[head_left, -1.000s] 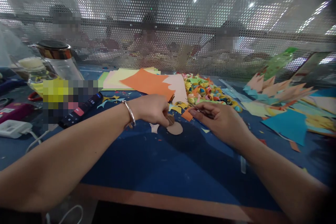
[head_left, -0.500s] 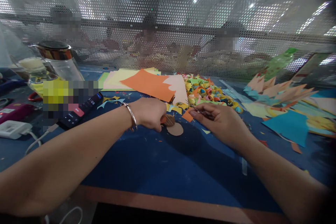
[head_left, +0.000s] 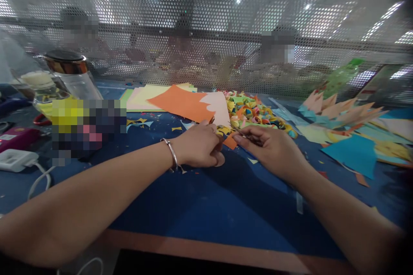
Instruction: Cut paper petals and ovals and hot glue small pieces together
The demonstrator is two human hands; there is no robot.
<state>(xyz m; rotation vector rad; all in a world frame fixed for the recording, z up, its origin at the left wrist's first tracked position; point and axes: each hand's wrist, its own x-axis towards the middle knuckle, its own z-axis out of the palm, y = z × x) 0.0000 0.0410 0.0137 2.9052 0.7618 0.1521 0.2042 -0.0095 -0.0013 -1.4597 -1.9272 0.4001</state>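
My left hand (head_left: 200,146) rests on the blue table mat (head_left: 200,206) with its fingers curled shut. It covers most of a tan round paper piece (head_left: 221,161); whatever it pinches is hidden. A silver bracelet (head_left: 171,152) is on that wrist. My right hand (head_left: 272,150) is just to the right, its fingers pinched on a thin metal tool (head_left: 240,132) whose tip points left. A small orange paper scrap (head_left: 229,142) lies between the two hands.
Behind the hands lie a stack of coloured paper sheets (head_left: 174,99) and a pile of curled paper bits (head_left: 254,111). Cut paper shapes (head_left: 342,111) and a teal sheet (head_left: 355,152) lie right. A glass jar (head_left: 69,73) and a white charger (head_left: 14,159) sit left. A perforated screen (head_left: 206,30) separates people beyond.
My left hand has slid right and slightly forward, and now covers the tan round piece and the small brown thing it held. My right hand has hardly moved.
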